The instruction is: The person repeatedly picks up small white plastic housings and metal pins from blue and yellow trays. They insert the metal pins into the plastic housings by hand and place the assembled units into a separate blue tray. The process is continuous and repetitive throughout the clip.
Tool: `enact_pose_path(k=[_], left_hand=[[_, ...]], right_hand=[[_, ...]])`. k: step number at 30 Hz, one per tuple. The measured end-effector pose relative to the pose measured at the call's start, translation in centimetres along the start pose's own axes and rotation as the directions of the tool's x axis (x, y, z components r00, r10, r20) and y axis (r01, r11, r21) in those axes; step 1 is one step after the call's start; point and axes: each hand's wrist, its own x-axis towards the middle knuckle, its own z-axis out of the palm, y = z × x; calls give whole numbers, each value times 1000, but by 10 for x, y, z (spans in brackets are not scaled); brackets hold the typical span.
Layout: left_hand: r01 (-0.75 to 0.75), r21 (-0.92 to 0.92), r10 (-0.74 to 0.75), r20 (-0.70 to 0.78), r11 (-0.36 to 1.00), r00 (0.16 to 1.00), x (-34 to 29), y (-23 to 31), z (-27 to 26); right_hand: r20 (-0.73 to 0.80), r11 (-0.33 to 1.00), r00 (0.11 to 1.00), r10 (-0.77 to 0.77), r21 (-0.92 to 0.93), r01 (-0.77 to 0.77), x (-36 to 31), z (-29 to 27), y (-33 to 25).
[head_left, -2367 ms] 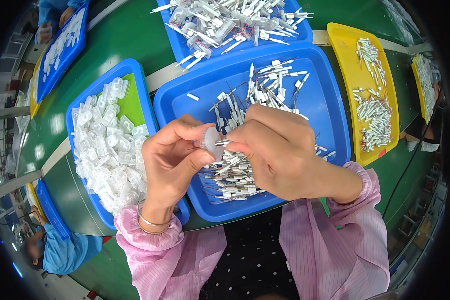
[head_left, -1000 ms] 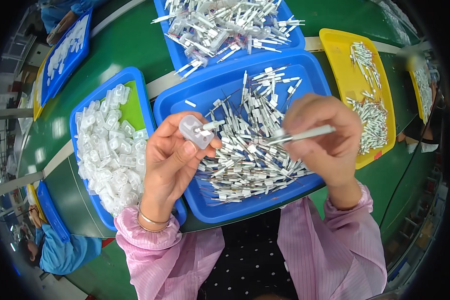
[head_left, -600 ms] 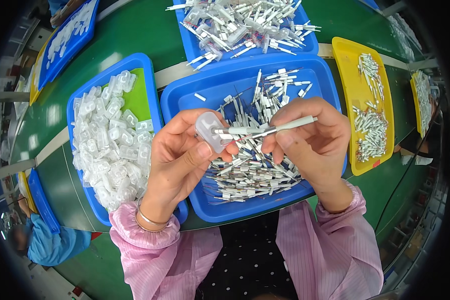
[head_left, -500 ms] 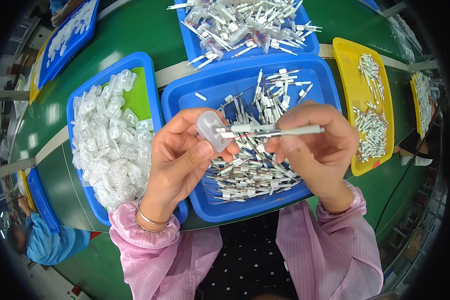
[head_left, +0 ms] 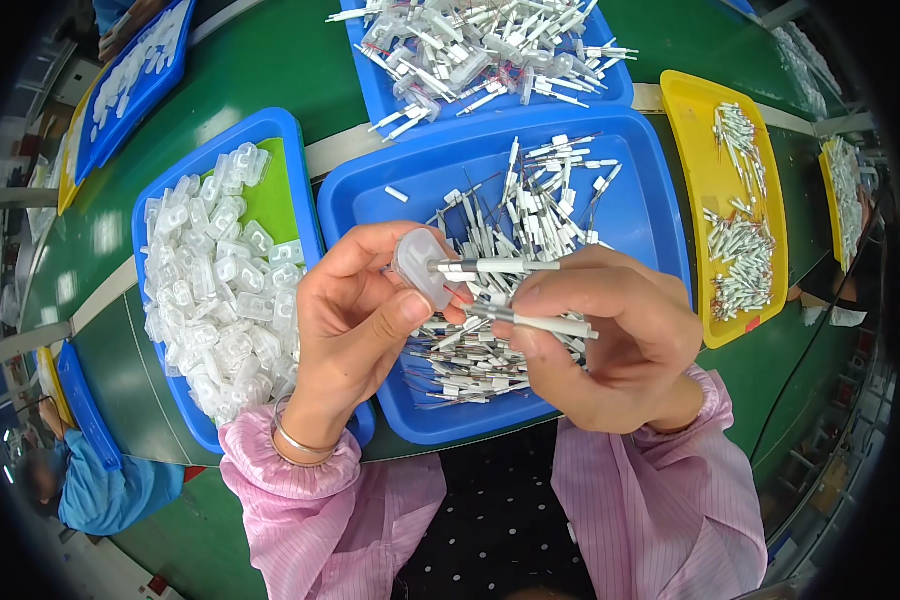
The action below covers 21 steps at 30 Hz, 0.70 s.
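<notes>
My left hand (head_left: pixel 350 310) is closed on a translucent plastic housing (head_left: pixel 418 262), gripped between thumb and fingers. A white rod with a metal end (head_left: pixel 515 266) sticks out of the housing toward the right. My right hand (head_left: pixel 615 345) pinches a second white rod with a metal end (head_left: pixel 560 326) between thumb and fingers. This rod's metal end points left, at the lower part of the housing; whether it has entered a hole, I cannot tell. Both hands are above a blue tray (head_left: pixel 370 200) heaped with similar thin white parts and wires.
A blue tray (head_left: pixel 305 170) of translucent housings stands at left. Behind, another blue tray (head_left: pixel 620 85) holds housings with rods attached. A yellow tray (head_left: pixel 688 110) with small white parts lies at right. At far left are another tray (head_left: pixel 175 75) and a person in blue (head_left: pixel 120 485).
My right hand has moved down and left, bringing its rod's metal end to the lower part of the housing. The other rod stays at the housing. My left hand has barely moved.
</notes>
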Motion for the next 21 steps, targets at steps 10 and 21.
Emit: enact_pose_path(k=[10,21], left_hand=[[33,-114,-35,-16,993,999,-2,-7,-4],[-102,-53,103,23,993,994,-2,-13,-4]], right_hand=[[63,720,894,443,569,-397,-5,16,16],[43,755,921,387,558,-344,-11,23,21]])
